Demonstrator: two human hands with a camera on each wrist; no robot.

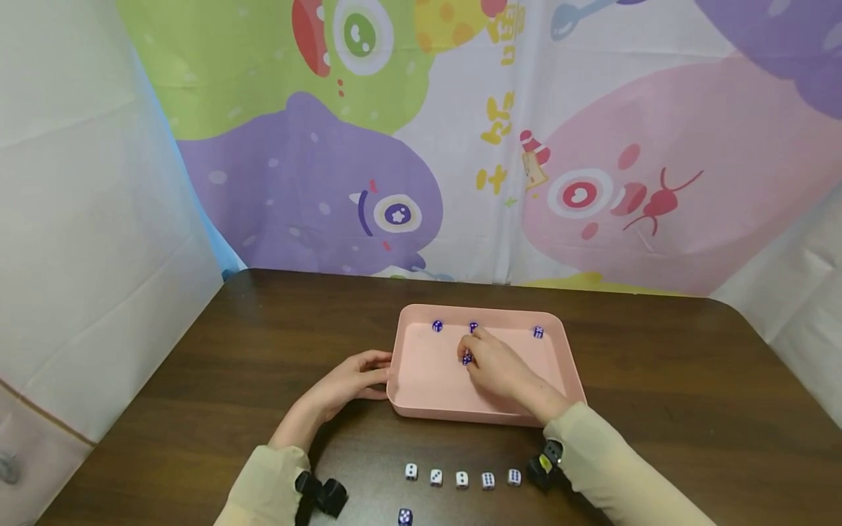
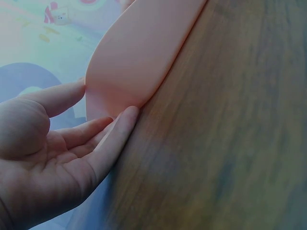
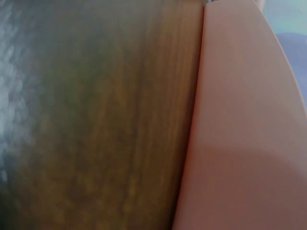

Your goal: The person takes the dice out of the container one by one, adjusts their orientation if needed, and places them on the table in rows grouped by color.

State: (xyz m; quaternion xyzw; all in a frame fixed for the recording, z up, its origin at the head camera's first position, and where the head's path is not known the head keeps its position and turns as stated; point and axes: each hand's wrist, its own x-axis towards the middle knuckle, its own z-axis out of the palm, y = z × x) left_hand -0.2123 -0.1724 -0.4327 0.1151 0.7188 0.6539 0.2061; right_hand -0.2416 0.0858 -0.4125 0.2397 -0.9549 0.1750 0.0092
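Observation:
A shallow pink tray lies on the brown table. Over its middle, my right hand pinches a dark blue die at the fingertips. Just behind those fingers is another blue die, partly covered. Along the tray's far side sit a blue die at left and one at right. My left hand touches the tray's left outer wall, its thumb and fingers fairly straight. The left wrist view shows these fingertips against the pink wall. In the right wrist view the right hand is out of sight.
In front of the tray, several white dice stand in a row. Nearer the bottom edge lies a blue die. A cartoon-printed curtain hangs behind the table.

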